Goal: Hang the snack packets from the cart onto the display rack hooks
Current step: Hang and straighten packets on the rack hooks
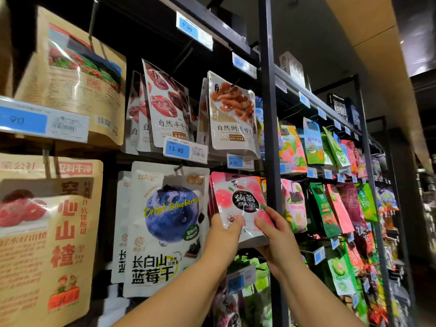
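A pink snack packet [238,197] with a black round label hangs at the front of a row of like packets on the display rack, right of the dried blueberry packet [165,223]. My left hand [224,232] grips its lower left edge, thumb on the front. At the lower right corner, my right hand [276,234] holds the packet, thumb on the front and fingers behind. The hook above the packet is hidden by its top edge. The cart is out of view.
A dark upright post [271,138] stands just right of the pink packet. Beyond it hang several rows of colourful packets [330,208]. Price tags [185,149] jut out under the upper row. Large brown bags [47,232] fill the left.
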